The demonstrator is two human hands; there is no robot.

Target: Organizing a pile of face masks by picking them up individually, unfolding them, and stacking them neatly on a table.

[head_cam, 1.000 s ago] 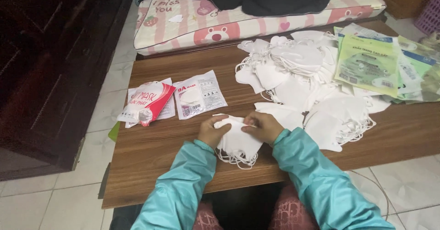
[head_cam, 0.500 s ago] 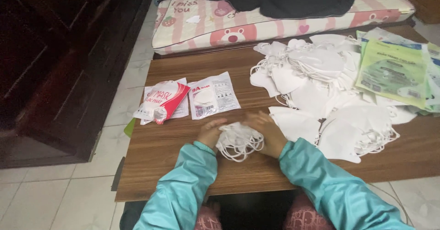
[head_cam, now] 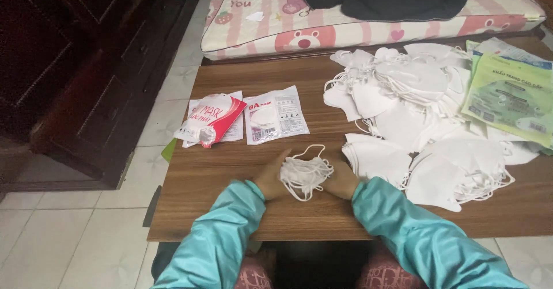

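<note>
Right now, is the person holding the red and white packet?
No, both hands clasp a bundle of white masks; the red and white packet lies apart.

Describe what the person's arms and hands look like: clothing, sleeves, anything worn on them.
Both arms are covered by long teal sleeves of a smooth, slightly shiny fabric that end in cuffs at the wrists. The left sleeve and the right sleeve match in colour and show no pattern or marking. The left hand and right hand are bare: no gloves, and no rings or watch can be seen.
</note>
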